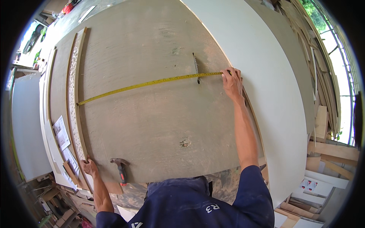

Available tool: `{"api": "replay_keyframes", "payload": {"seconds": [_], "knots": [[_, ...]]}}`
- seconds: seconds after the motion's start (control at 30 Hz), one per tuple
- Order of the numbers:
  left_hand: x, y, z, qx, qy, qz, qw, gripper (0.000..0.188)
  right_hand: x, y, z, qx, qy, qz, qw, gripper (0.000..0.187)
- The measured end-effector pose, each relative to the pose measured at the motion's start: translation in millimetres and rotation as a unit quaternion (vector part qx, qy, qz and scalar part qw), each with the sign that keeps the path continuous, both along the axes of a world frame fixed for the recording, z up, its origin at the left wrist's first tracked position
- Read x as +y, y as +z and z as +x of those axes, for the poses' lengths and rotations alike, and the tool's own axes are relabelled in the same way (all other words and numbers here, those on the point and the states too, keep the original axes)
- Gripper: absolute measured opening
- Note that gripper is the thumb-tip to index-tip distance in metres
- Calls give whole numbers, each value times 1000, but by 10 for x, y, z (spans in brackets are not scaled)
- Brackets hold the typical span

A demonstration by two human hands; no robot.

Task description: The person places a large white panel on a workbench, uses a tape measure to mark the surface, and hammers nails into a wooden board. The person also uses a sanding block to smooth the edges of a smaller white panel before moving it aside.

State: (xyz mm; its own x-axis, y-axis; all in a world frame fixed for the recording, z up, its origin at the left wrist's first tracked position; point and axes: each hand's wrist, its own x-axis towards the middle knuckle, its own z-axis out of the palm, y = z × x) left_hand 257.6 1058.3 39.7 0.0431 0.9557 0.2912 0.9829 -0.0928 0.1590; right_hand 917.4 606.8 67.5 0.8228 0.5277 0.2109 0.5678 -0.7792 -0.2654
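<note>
Head view: looks down on a broad, scuffed brown plywood worktop (152, 121), with both bare hands in sight.
Tape measure: the yellow steel blade (152, 82) stretches across the far half of the worktop, from the rail on the left to the right hand.
Right hand: closed on the blade's right end at the edge of the white panel (273, 76); whether a tape case sits inside the fingers cannot be told.
Left hand: fingers (90, 167) bent around the near end of the speckled wooden rail (73, 83), well apart from the tape.
Tape against rail: from the right hand the blade runs left and slightly toward the person, its long axis roughly square to the rail, which points away from the person. Its left tip meets the rail well beyond the left hand, so the right hand is the nearer one.
Toothed blade: a narrow dark strip (195, 62), perhaps a saw blade, passes under the tape near the right hand.
Claw hammer: lies (121, 171) just right of the left hand, grip toward the person.
Printed sheets: rest (61, 133) left of the rail.
</note>
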Motion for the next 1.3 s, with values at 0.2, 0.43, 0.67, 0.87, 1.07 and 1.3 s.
{"api": "replay_keyframes", "payload": {"seconds": [0.2,0.43,0.67,0.87,1.07,1.3], "knots": [[63,-57,-100,12,-10,12,1000,39,12,22,-13,7,5,11,1000,18],[5,38,11,20,12,-22,999,33,-27,-7,17,7,10,17,1000,18],[-36,100,98,9,10,-22,1000,35,-40,-30,18,15,8,14,1000,19],[6,10,14,17,-1,20,1000,40,-49,-22,19,17,6,3,1000,20],[-9,31,29,28,-1,21,999,40,-59,-27,26,11,12,5,1000,21],[3,34,9,30,0,4,1000,39,-55,-9,31,29,10,8,999,22]]}}
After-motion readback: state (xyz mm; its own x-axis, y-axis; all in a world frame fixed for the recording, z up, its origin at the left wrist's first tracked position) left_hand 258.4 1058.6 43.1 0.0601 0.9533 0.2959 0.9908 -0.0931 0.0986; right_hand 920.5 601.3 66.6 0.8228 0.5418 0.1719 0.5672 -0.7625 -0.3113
